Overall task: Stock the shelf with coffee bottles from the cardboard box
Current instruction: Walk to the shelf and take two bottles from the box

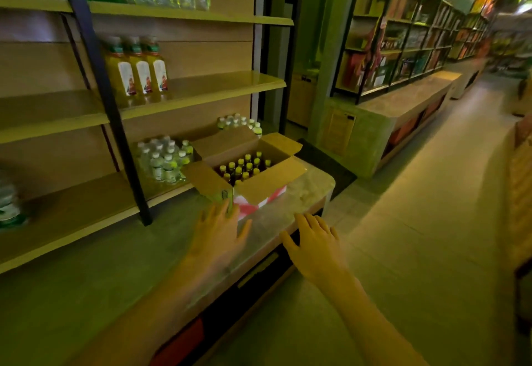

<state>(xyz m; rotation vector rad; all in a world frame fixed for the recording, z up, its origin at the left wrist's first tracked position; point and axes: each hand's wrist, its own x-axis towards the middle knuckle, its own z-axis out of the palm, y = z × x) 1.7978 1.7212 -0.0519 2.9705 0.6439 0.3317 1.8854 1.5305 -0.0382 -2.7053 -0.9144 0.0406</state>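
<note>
An open cardboard box stands on the stone ledge at the foot of the shelving, flaps spread. Inside stand several dark coffee bottles with yellow caps. My left hand hovers just in front of the box's near corner, fingers spread, holding nothing. My right hand is over the ledge's front edge to the right, also spread and empty. Three yellow bottles with white labels stand on the middle shelf, the rest of which is bare.
Packs of clear water bottles sit on the low shelf left of the box, and another pack behind it. A black upright post divides the shelving. The aisle floor runs off to the right past more shelves.
</note>
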